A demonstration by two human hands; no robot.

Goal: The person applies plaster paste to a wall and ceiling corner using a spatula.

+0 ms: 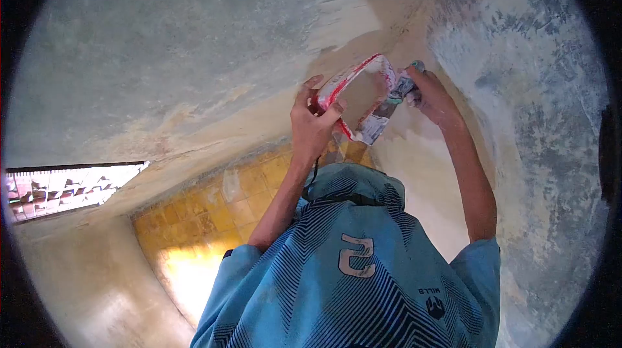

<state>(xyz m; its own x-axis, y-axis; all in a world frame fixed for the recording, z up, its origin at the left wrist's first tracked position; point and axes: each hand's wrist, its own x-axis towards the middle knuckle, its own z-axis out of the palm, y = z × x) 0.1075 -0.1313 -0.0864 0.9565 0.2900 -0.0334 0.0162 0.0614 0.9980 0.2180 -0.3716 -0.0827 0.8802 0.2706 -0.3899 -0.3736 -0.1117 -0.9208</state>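
Note:
My left hand (312, 115) grips the near left side of a shallow container (353, 76) with a red rim, smeared with white paste. Its thumb lies over the rim and the fingers are behind the wall. Pale paste shows inside. My right hand (433, 96) is closed around the stained handle of a putty knife (378, 124). The knife's wide blade, coated with grey-white residue, points down toward me and overlaps the container's right edge.
A grey, patchy plastered wall (194, 56) rises on the left, and another mottled wall (544, 121) stands on the right. Yellow tiles (214, 212) cover the floor below, with a bright patch of light. A barred opening (71, 186) is at far left. My blue jersey (350, 264) fills the bottom.

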